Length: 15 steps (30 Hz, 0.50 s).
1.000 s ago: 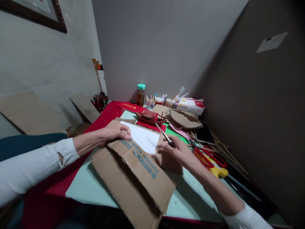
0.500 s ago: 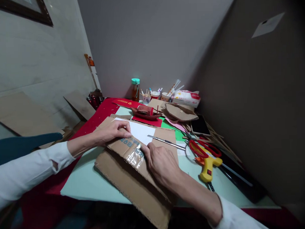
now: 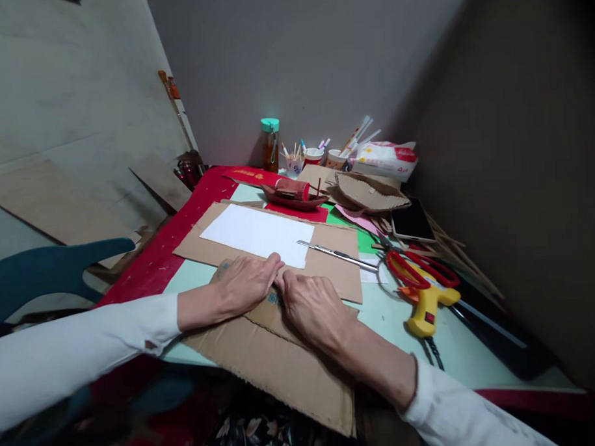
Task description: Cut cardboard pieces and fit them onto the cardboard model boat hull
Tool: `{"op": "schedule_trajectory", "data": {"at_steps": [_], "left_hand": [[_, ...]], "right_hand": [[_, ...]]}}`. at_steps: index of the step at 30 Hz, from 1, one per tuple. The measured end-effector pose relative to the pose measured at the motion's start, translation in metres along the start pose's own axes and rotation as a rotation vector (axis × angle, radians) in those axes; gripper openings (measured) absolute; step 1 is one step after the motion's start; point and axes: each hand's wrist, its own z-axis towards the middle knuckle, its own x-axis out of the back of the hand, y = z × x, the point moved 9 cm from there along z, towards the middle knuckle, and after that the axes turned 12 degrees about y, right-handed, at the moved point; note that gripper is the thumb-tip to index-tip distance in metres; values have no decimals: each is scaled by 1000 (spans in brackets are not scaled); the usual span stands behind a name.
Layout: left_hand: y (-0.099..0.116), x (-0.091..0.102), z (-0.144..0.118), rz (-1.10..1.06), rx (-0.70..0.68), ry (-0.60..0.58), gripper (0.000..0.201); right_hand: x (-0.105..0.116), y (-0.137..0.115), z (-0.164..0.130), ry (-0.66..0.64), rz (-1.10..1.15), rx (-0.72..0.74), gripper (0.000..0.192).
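Both hands are closed on a piece of brown cardboard [image 3: 265, 314] with blue print, at the near edge of the table. My left hand [image 3: 245, 283] presses over its upper edge, fingers folded down. Close beside it, almost touching, my right hand [image 3: 315, 307] grips the same edge with curled fingers. A wider brown cardboard flap [image 3: 283, 363] extends below, past the table edge; whether it joins the held piece is unclear. Beyond the hands, white paper [image 3: 253, 234] lies on a flat cardboard sheet [image 3: 337, 277]. A slim utility knife [image 3: 337, 253] rests across them, blade pointing left.
To the right are red-handled scissors [image 3: 401, 271], a yellow glue gun [image 3: 425, 309] and a dark tablet-like object [image 3: 412, 220]. Behind stand a small red-brown model boat [image 3: 294, 196], a cardboard hull shape [image 3: 369, 193], a bottle [image 3: 270, 146], cups [image 3: 337, 159] and a tissue pack [image 3: 386, 160].
My left hand has moved right and nearer, closing in beside my right hand. The cardboard piece has come down toward me, uncovering more white paper. The view has shifted slightly.
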Motion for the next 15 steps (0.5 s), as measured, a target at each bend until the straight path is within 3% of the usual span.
{"op": "schedule_trajectory", "data": {"at_steps": [7, 11, 15], "left_hand": [[6, 8, -3, 67, -58, 91, 26], [5, 28, -3, 46, -135, 223, 34], [5, 54, -10, -46, -198, 334, 35]], "right_hand": [[10, -9, -4, 36, 17, 1, 35], [36, 0, -17, 63, 81, 27, 40], [52, 10, -50, 43, 224, 65, 54]]}}
